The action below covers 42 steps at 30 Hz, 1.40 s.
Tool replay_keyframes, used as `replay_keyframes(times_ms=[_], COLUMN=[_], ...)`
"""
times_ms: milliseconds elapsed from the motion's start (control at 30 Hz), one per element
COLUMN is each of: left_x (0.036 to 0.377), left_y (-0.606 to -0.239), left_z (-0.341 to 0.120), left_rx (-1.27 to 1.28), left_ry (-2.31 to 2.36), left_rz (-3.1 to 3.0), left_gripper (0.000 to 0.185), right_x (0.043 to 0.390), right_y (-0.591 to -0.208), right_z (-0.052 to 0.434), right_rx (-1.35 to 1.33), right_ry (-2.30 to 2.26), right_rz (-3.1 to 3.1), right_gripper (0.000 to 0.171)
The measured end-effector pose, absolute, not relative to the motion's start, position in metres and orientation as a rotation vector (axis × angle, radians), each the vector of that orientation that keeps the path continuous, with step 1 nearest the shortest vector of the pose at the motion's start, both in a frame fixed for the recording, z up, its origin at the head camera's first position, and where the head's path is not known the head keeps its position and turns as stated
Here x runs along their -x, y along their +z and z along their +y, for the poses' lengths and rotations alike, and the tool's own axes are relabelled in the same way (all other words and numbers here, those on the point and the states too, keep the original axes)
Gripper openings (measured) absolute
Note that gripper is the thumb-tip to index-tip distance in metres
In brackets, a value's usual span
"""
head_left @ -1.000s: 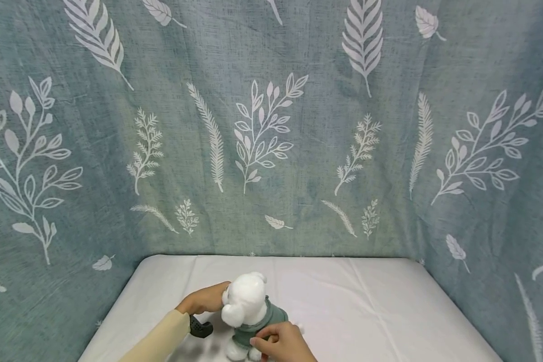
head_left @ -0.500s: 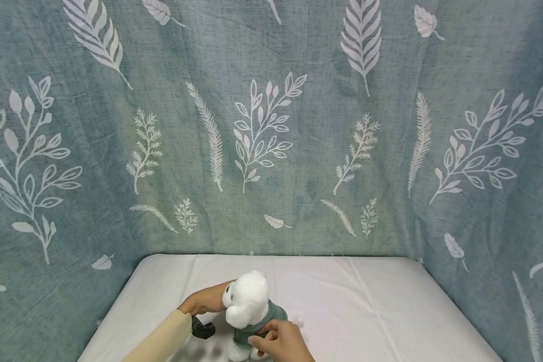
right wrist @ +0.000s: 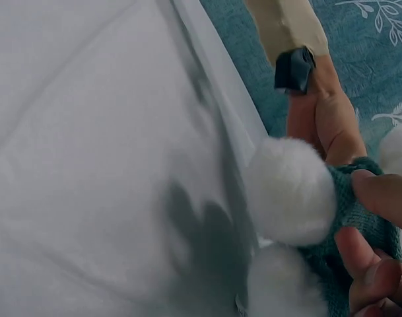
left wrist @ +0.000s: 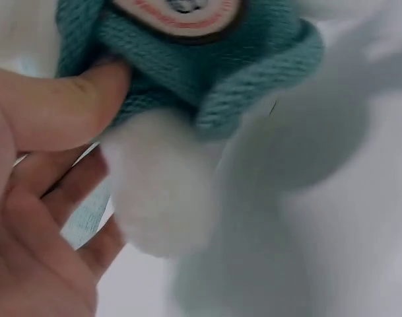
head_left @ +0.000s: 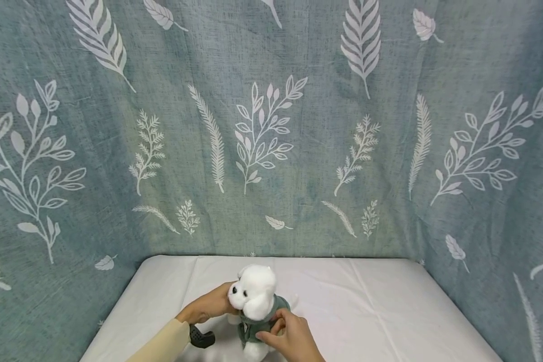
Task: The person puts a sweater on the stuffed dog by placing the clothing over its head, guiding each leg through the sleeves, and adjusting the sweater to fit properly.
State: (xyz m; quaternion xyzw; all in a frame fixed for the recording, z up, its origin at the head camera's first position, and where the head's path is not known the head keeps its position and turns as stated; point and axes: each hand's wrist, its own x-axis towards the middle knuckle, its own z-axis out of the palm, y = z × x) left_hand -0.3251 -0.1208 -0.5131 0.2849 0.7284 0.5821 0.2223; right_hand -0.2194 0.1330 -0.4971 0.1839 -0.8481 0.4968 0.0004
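Nearest to the camera, the right hand (head_left: 289, 337) pinches the green sweater of the plush dog (head_left: 256, 301), which stands near the front of the white table (head_left: 389, 311). The left hand (head_left: 210, 305) grips the toy from the other side, probably at the chest, but the head hides the fingers. Behind the table hangs a blue-green leaf-print cloth (head_left: 271, 125).

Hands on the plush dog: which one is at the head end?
The left hand, with the cream sleeve, grips beside the plush dog's face; the right hand pinches the green sweater lower down.
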Motion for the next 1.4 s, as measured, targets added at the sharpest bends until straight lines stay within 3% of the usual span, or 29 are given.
replay_keyframes(times_ms=[300,533,1000,1400], left_x=[0.321,0.318,0.307,0.298], left_y=[-0.515,-0.515,-0.517,-0.525], left_z=[-0.112,-0.107,-0.080,-0.057], left_rx=[-0.701,-0.680,-0.651,-0.577], left_ry=[1.687,1.754,1.801,1.830], left_rz=[2.099,2.080,2.303,2.474], left_gripper=[0.057,0.068,0.052,0.053], right_x=[0.230,0.237,0.255,0.271], right_y=[-0.495,-0.499,-0.504,-0.511], right_z=[0.141,0.147,0.170,0.186], right_rx=[-0.555,-0.498,-0.506,-0.499], right_ry=[1.434,1.354,1.279,1.185], right_rz=[-2.700,-2.729,-2.669,-2.633], right_gripper=[0.043,0.046,0.049,0.046])
